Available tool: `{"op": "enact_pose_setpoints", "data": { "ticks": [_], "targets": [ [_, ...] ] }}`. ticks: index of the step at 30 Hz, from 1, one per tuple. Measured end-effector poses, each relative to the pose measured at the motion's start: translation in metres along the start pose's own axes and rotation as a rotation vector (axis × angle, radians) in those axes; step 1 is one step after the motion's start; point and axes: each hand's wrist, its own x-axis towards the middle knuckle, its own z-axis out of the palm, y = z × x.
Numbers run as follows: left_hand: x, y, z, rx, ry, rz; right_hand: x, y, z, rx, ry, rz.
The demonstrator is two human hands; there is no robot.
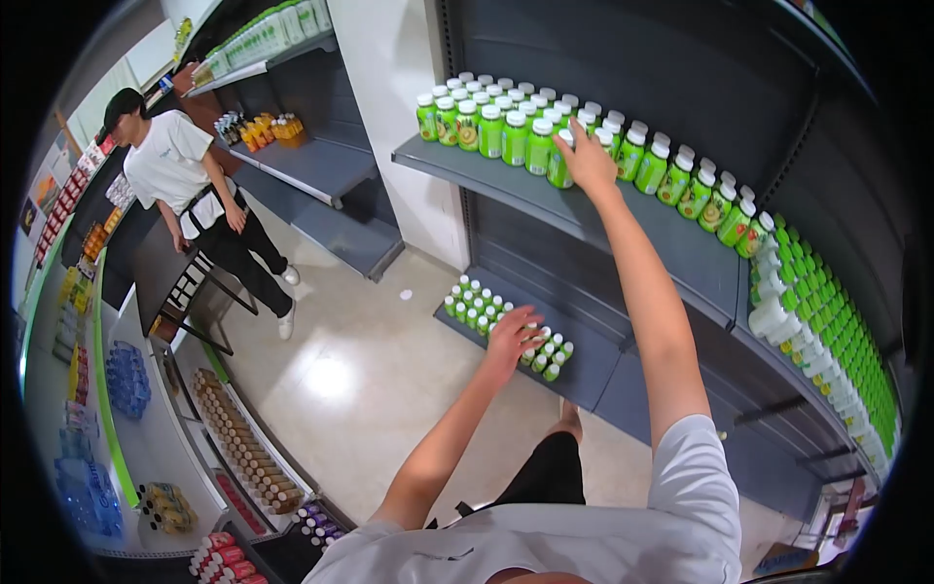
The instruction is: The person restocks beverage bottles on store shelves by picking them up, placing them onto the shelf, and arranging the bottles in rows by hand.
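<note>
Shelving frames the work: a dark grey upper shelf (477,163) runs off from a white pillar (389,97), with a low shelf (584,384) beneath it. Past the pillar, orange bottles (263,131) stand on a neighbouring shelf (316,173), and a person (175,161) in a white top and black cap stands beside a dark bench (161,253). Blue packs (127,380) and brown containers (243,438) fill the shelving at far left. Neighbouring bottles crowd closely around the green bottle (558,170), at the front edge of the upper shelf.

It has a bright green body and a white cap; fingers hide part of it. Fruit pictures show on several neighbours. It stands upright, long axis vertical, cap up.

Of the 2 hands, the right hand (589,161) has its fingers spread and slightly bent at the bottle's top; I cannot tell whether it grips. The left hand (513,341) is half open, fingers apart, before small green bottles (477,310) on the low shelf; whether it touches them I cannot tell.
</note>
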Motion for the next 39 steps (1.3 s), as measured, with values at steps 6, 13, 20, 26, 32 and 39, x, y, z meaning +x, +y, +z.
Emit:
{"op": "enact_pose_setpoints", "data": {
  "ticks": [6, 13, 20, 26, 32, 39],
  "targets": [
    [0.048, 0.087, 0.082, 0.188, -0.213, 0.181, -0.008, 0.007, -0.013, 0.099, -0.019, -0.091],
    [-0.041, 0.029, 0.013, 1.159, 0.105, 0.681, -0.242, 0.015, -0.029, 0.701, 0.042, 0.036],
    [-0.191, -0.089, -0.100, 1.287, -0.057, 0.239, -0.482, 0.005, -0.018, 0.931, -0.800, 0.187],
    [-0.247, -0.119, -0.111, 1.293, 0.086, -0.057, -0.501, 0.017, -0.012, 0.634, -1.091, -0.174],
    [-0.185, -0.171, -0.198, 1.412, -0.458, -0.418, -0.483, 0.041, 0.091, 0.498, -1.007, -0.439],
    [-0.109, -0.178, -0.163, 1.418, -0.398, -0.317, -0.440, 0.067, 0.093, 0.539, -0.722, 0.007]
  ]
}}
